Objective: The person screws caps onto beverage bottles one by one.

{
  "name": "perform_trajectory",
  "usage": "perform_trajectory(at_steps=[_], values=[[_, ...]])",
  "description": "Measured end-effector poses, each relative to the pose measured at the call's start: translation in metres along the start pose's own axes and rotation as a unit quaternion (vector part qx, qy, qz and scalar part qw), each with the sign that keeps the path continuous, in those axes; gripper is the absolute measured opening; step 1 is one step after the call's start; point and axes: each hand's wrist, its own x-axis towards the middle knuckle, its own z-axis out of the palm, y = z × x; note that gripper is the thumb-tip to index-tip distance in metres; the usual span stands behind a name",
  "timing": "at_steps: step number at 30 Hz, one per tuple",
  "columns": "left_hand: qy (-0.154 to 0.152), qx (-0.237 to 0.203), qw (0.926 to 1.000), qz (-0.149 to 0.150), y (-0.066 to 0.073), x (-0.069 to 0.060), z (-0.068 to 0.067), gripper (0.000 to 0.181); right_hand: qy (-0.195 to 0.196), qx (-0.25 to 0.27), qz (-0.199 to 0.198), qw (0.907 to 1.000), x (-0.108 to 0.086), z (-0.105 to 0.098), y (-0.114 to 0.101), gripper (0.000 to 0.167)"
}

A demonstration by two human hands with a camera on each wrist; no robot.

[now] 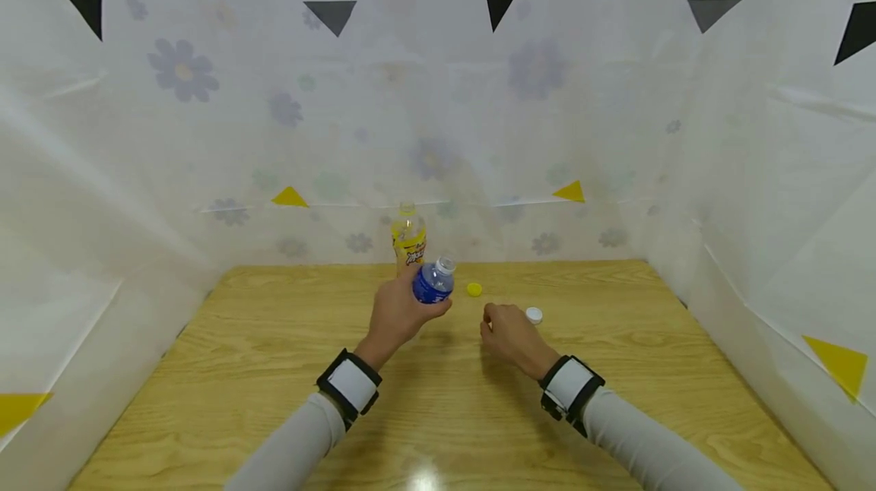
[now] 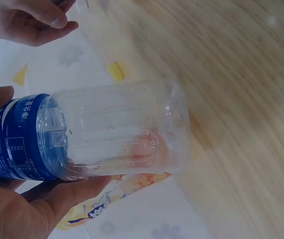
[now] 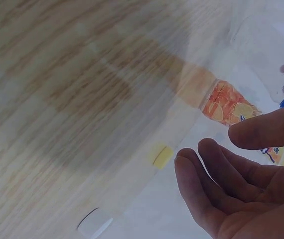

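Note:
My left hand (image 1: 398, 314) grips a clear plastic bottle (image 1: 434, 286) around its blue label, above the table. The bottle is tilted, and its mouth shows no cap. In the left wrist view its clear lower part (image 2: 117, 132) looks empty apart from droplets. My right hand (image 1: 513, 333) hovers over the table with loosely curled fingers and nothing between them. Near it lies a white bottle cap (image 1: 534, 315). A yellow bottle cap (image 1: 474, 289) lies farther back, between the hands.
Behind my left hand stands an uncapped bottle with a yellow label (image 1: 409, 239), its lower part hidden by that hand. The wooden table (image 1: 438, 415) is enclosed at the back and sides by pale flowered sheeting (image 1: 438, 111) bearing black, grey and yellow triangles.

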Motion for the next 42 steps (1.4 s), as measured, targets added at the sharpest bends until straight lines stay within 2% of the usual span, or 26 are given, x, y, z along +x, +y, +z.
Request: perform_trajectory(at_steps=[13, 16, 20, 23, 25, 27, 31, 36, 42], values=[[0.002, 0.007, 1.0000, 0.002, -0.001, 0.003, 0.007, 0.070, -0.007, 0.006, 0.021, 0.9997, 0.005, -0.003, 0.000, 0.010], [0.004, 0.006, 1.0000, 0.004, -0.001, 0.003, 0.007, 0.070, 0.008, 0.002, 0.020, 0.9998, 0.010, -0.008, 0.002, 0.015], [0.011, 0.004, 0.9999, 0.004, -0.001, 0.003, 0.008, 0.069, 0.047, 0.004, 0.020, 0.9987, 0.019, -0.018, 0.013, 0.026], [0.012, 0.002, 0.9999, 0.006, 0.000, 0.003, 0.008, 0.069, 0.075, -0.008, 0.032, 0.9966, 0.025, -0.023, 0.026, 0.030], [0.012, 0.002, 0.9999, 0.009, 0.001, 0.003, 0.009, 0.069, 0.080, -0.021, 0.052, 0.9952, 0.027, -0.025, 0.036, 0.034], [0.011, 0.003, 0.9999, 0.011, 0.002, 0.003, 0.009, 0.069, 0.072, -0.034, 0.075, 0.9940, 0.028, -0.027, 0.046, 0.039], [0.012, 0.007, 0.9998, 0.012, 0.003, 0.002, 0.010, 0.069, 0.027, -0.043, 0.114, 0.9922, 0.025, -0.026, 0.065, 0.048], [0.011, 0.011, 0.9998, 0.012, 0.004, 0.002, 0.010, 0.069, 0.000, -0.036, 0.129, 0.9910, 0.016, -0.021, 0.084, 0.047], [0.010, 0.014, 0.9998, 0.010, 0.004, 0.002, 0.008, 0.071, -0.004, -0.041, 0.123, 0.9915, 0.010, -0.017, 0.090, 0.035]])
